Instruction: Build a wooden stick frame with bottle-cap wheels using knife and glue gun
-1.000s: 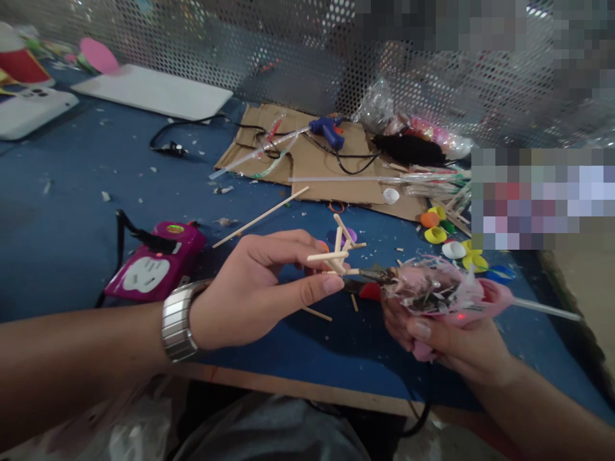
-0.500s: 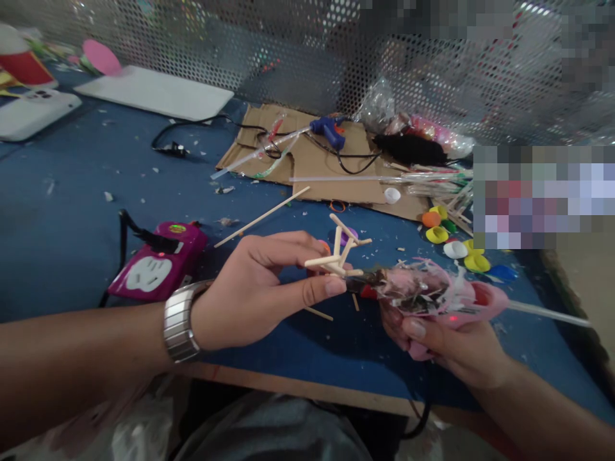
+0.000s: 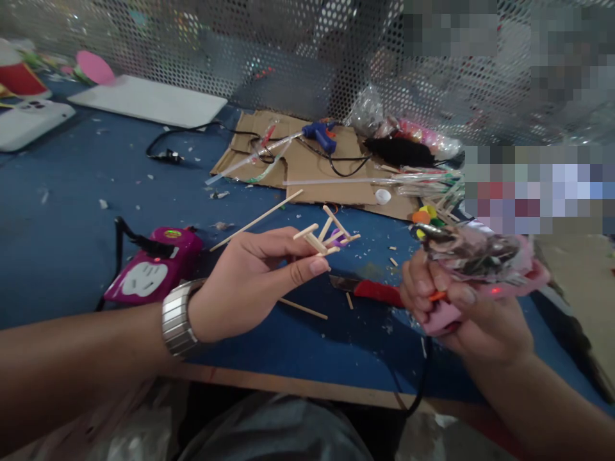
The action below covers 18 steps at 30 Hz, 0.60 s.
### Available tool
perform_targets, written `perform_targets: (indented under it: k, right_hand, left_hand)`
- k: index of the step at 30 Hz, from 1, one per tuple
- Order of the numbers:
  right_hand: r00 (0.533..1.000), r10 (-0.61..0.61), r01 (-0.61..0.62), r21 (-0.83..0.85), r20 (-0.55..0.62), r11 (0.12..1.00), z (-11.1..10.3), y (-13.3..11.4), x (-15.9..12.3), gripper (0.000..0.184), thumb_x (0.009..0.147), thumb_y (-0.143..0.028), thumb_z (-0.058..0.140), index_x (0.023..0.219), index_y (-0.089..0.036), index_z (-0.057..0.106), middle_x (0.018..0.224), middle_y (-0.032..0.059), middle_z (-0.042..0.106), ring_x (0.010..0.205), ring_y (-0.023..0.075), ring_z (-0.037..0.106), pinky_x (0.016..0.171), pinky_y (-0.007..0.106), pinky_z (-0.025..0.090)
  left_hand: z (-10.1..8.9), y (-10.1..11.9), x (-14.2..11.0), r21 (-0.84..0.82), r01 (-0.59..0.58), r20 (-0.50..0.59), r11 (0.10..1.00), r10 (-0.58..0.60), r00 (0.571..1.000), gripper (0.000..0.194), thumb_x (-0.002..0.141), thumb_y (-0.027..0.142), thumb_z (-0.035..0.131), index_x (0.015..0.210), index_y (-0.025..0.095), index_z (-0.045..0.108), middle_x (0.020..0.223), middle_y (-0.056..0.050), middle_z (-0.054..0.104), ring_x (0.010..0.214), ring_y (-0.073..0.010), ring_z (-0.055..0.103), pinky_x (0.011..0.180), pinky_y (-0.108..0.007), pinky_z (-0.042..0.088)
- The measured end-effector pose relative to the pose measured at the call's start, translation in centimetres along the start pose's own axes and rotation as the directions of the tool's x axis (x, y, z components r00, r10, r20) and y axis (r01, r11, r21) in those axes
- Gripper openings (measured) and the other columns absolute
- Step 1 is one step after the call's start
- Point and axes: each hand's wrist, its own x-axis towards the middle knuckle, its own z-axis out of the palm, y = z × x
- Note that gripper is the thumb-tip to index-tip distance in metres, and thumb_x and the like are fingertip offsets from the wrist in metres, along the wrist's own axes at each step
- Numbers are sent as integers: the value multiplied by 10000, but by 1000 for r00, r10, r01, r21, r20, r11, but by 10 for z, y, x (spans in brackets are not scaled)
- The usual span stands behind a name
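Note:
Between the thumb and fingers of my left hand (image 3: 250, 288) is a small frame of wooden sticks (image 3: 317, 240), joined at angles. My right hand (image 3: 471, 314) is wrapped round the handle of a pink glue gun (image 3: 509, 266); a red light glows on its side. Clumps of dried glue and grime cover the glue gun's front, and its nozzle points left, apart from the stick frame. Below, on the blue table (image 3: 230, 365), lies a knife with a red handle (image 3: 379, 291), partly behind my right hand. Loose wooden sticks (image 3: 302, 308) lie near it.
A magenta power socket box (image 3: 158, 262) stands at left. Farther back, a blue glue gun (image 3: 321, 134) rests on cardboard (image 3: 331, 182). Coloured caps (image 3: 421, 216) and bundled sticks (image 3: 427, 182) lie to the right. A white board (image 3: 148, 102) lies before the perforated metal screen (image 3: 269, 57).
My right hand has drawn the glue gun right and up, away from the stick frame. The frame has tilted in my left hand, and the red-handled knife is more exposed.

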Motion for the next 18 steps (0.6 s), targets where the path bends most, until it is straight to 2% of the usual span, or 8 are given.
perform_targets:
  k: [3,6,9,12,14,16,18]
  right_hand:
    - [994,-43,42,-9,-99,999,-3,-8,4,432,758,-540,1035,780,-239,725,739,-7,585,625,134,520,527,244,463]
    - [984,18,-30,-62,-176,998,-5,-18,2,429,770,-584,1001,805,-239,749,766,24,641,640,167,597,541,274,501]
    - [967,113,-122,-28,-227,992,-13,-24,-8,340,722,-490,994,863,-242,810,866,57,707,670,210,672,564,322,576]
    - [927,217,-228,-2,-308,974,-32,-24,-27,350,699,-457,997,947,-253,858,920,79,738,743,257,728,621,371,650]
    - [887,223,-254,-25,-404,967,-47,-20,-41,403,671,-475,1027,974,-262,867,1034,102,771,827,290,757,691,422,694]
    - [862,248,-293,-37,-441,955,-62,-16,-55,484,616,-510,1061,984,-259,874,1022,120,784,842,315,763,718,462,714]
    - [826,207,-255,-20,-524,967,-73,-13,-68,556,536,-554,1090,955,-261,872,915,105,772,767,276,734,639,394,694]
  left_hand:
    - [0,0,1,5,1,-7,1000,-1,1000,128,979,310,854,915,209,897,945,-62,867,877,-203,795,859,-325,655]
    - [1,1,3,12,29,-20,999,-29,999,124,974,295,843,928,192,894,950,-73,868,883,-205,795,837,-316,659]
    - [1,4,4,22,78,-54,997,-77,996,123,951,301,850,896,197,885,913,-53,856,862,-194,784,822,-293,648]
    - [2,6,5,46,99,-74,994,-95,993,111,933,289,846,867,205,876,918,-39,856,882,-191,788,857,-289,645]
    - [2,6,6,56,108,-81,993,-103,991,107,933,281,835,862,211,872,939,-33,861,909,-191,795,893,-290,645]
    - [2,6,6,73,115,-84,991,-109,990,110,935,289,828,862,220,872,941,-24,861,910,-186,794,892,-285,642]
    - [2,5,7,100,119,-82,988,-111,990,118,940,303,823,865,227,873,924,-18,856,896,-182,789,869,-279,637]
